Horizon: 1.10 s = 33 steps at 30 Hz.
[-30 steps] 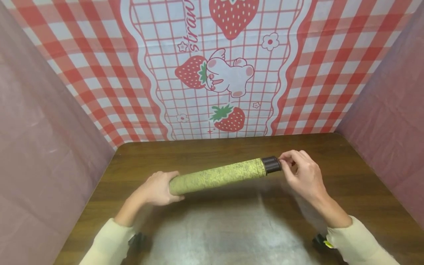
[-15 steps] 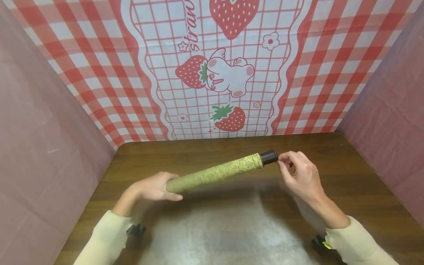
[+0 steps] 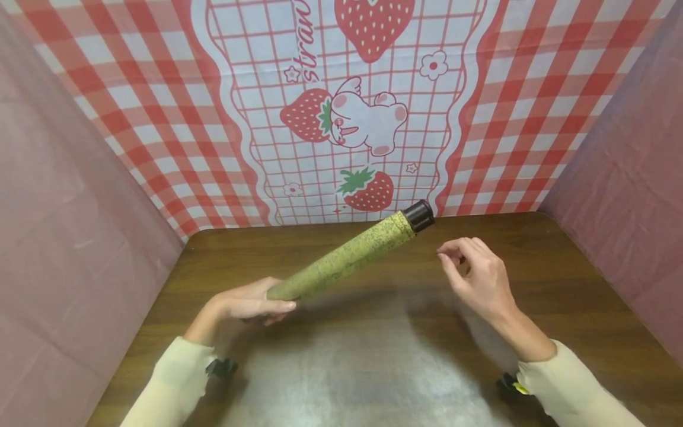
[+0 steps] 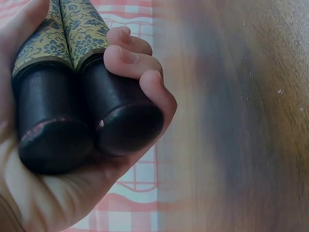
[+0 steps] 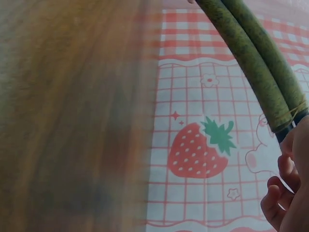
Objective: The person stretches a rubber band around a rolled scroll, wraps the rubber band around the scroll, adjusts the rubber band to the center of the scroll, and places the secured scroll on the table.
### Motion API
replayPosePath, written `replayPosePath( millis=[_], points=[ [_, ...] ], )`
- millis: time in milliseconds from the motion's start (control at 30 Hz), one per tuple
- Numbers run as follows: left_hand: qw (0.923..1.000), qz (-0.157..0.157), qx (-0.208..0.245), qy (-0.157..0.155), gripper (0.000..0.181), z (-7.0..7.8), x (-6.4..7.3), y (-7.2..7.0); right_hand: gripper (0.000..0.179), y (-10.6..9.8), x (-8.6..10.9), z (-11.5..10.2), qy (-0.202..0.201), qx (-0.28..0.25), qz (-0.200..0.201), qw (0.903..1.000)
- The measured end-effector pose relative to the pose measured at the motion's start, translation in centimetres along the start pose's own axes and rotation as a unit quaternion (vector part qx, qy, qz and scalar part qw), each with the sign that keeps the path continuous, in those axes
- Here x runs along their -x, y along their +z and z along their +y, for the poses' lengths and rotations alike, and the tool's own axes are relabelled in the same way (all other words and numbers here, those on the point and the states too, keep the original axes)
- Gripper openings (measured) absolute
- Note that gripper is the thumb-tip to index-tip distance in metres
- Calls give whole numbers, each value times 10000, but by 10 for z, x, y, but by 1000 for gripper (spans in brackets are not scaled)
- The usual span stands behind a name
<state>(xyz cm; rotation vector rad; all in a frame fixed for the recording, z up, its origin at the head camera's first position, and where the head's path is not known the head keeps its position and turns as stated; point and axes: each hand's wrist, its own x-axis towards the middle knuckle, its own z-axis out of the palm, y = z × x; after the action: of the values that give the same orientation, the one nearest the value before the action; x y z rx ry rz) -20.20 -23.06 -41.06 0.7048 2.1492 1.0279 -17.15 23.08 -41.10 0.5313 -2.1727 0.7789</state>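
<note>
A rolled scroll [image 3: 347, 255] in yellow-green patterned brocade, with dark end knobs [image 3: 418, 215], slants up to the right above the table. My left hand [image 3: 248, 301] grips its lower end. The left wrist view shows two rolls [image 4: 46, 43] side by side, their dark knobs [image 4: 128, 125] inside the curled fingers. A thin yellowish cord [image 5: 299, 110] crosses the rolls near their far end. Apart from the upper knobs, lower right, my right hand [image 3: 482, 279] is raised with thumb and forefinger tips together; I cannot tell whether they pinch the cord.
The brown wooden table [image 3: 341, 367] lies beneath both hands. Behind it hangs a red-and-white strawberry cloth [image 3: 352, 118], and pink curtains [image 3: 69, 237] close in the left and right sides. Dark straps [image 3: 221, 367] show at the cuffs.
The scroll's knob end has swung upward and left, away from the right fingertips. My left wrist has turned with it; the right hand has shifted slightly left.
</note>
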Motion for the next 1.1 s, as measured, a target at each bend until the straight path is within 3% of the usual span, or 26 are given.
replayPosePath(
  millis=[300,700,933,1100],
  points=[
    [9995,-149,233,-145,48,1,-1,2,15,9,-15,-6,-87,-72,159,9998],
    [9998,-109,130,-106,42,0,-7,8,15,20,-24,-12,-188,-70,294,9994],
    [9999,-68,64,-65,36,0,-6,7,8,22,-24,-12,-319,383,302,9983],
    [9999,39,-77,91,32,-1,-3,4,7,23,-22,-11,-99,622,376,9973]
  ],
)
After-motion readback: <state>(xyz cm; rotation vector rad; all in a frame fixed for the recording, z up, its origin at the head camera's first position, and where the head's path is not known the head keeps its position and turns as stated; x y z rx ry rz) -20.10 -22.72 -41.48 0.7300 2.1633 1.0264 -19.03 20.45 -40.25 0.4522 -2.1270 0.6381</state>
